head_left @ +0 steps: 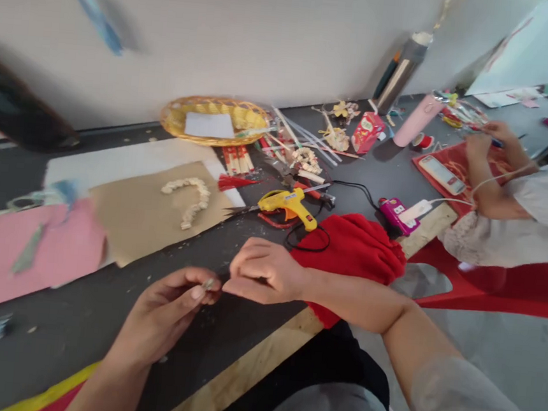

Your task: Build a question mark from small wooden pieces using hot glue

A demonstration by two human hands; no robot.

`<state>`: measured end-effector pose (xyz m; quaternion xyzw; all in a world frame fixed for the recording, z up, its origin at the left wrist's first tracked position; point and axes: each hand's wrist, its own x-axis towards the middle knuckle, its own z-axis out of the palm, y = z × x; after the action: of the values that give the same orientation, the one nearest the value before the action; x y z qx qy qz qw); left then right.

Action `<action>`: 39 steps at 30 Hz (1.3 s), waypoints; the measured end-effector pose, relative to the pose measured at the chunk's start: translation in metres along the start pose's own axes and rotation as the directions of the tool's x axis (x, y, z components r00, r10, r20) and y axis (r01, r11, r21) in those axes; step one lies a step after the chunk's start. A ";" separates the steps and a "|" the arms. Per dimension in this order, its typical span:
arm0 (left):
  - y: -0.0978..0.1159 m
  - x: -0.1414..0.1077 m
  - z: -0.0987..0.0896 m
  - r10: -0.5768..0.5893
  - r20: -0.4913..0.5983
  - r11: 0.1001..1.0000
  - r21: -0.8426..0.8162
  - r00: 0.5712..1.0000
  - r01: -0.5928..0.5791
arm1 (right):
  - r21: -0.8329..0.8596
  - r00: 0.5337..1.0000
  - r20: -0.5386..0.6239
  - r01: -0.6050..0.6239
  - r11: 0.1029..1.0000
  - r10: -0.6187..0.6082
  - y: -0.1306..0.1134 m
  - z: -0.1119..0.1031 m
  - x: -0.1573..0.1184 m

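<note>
My left hand [163, 317] pinches a small pale piece [208, 283] between thumb and fingertips; it is too small to name. Close beside it, my right hand [270, 272] has its fingers curled together, and whatever they hold is hidden. Both hands are over the dark table, in front of a yellow hot glue gun [286, 203]. Behind them and to the left, a curved strand of cream-coloured pieces [198, 199] lies on a brown sheet [133, 219]. A red cloth [352, 241] lies beneath and behind my right forearm.
A wicker basket [173, 123] stands against the wall, with sticks and pliers [302, 185] nearby. Further right are a red drink carton [368, 132], a pink bottle [418, 121] and a purple power socket [398, 216]. Another person's hands [488, 141] work at the right. Pink paper [73, 245] lies left.
</note>
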<state>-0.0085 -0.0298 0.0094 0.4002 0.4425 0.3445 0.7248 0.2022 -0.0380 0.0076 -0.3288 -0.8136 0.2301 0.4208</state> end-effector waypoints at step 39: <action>-0.004 -0.002 0.005 0.073 0.103 0.988 -0.146 0.992 -0.058 | 0.187 0.985 -0.070 -0.141 0.972 0.156 -0.010 0.002 -0.006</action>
<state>-0.0037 -0.0346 0.0081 0.3797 0.3635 0.3770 0.7626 0.1997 -0.0492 0.0103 -0.3586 -0.7439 0.3200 0.4642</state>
